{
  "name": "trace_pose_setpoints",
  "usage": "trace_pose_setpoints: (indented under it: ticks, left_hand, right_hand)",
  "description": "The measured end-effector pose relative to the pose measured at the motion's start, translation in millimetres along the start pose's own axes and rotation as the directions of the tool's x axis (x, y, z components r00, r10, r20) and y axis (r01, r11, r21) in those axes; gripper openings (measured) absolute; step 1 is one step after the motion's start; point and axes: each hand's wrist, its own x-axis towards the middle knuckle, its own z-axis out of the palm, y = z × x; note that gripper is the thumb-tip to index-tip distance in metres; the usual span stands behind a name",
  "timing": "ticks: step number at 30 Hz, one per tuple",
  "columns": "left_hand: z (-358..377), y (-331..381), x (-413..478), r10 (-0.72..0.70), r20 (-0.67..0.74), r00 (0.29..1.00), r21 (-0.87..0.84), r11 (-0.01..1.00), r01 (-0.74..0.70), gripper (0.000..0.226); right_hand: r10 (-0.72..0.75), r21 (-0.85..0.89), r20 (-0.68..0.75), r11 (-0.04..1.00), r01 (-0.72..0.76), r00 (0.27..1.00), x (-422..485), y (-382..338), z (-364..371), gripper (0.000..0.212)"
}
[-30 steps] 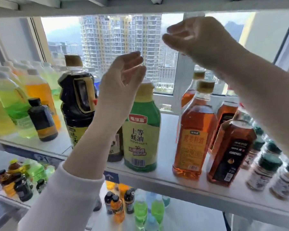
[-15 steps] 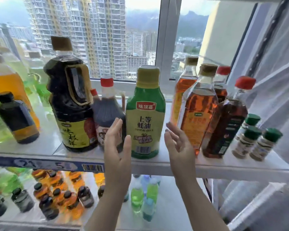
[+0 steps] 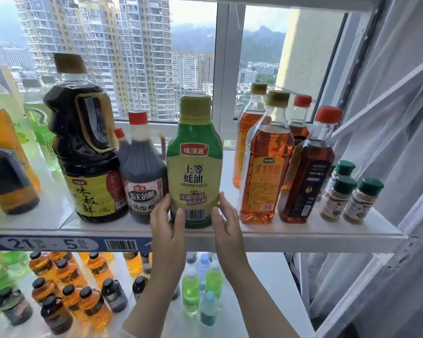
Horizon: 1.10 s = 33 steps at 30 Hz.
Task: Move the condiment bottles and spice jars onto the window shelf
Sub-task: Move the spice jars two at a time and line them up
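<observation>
A: What's at twelve o'clock?
B: A white-framed window (image 3: 226, 69), bright daylight, tower blocks (image 3: 95, 50); hills (image 3: 261, 42) at one.
A: Three o'clock?
B: Sheer pale curtain (image 3: 401, 154). The white window shelf (image 3: 315, 236) crosses at six.

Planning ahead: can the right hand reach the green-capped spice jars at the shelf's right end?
Probably yes: the right hand is open beside the oyster sauce bottle, and the spice jars stand unblocked at the shelf front.
</observation>
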Motion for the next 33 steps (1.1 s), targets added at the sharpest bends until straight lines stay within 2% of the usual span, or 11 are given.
trace_pose_setpoints:
  ticks: [9, 16, 33]
  left_hand:
    - [4.1, 1.9, 2.8, -0.019, 0.037, 0.999, -0.022, 1.000, 0.020, 0.054]
    - [12.1, 3.6, 3.5, -0.024, 0.074, 0.997, -0.015, 1.000, 0.026, 0.045]
    - [12.1, 2.6, 8.4, -0.044, 0.130, 0.991, -0.027, 0.999, 0.048, 0.041]
  right_hand:
    - [0.016, 0.035, -0.022, 0.999, -0.015, 1.000, 0.5, 6.2, -4.7, 0.043]
    - [0.007, 0.078, -0.072, 0.997, -0.002, 0.997, 0.0, 8.7, -8.6, 0.045]
    - [-0.018, 0.021, -0.105, 1.000, 0.021, 0.994, -2.5, 11.6, -15.7, 0.043]
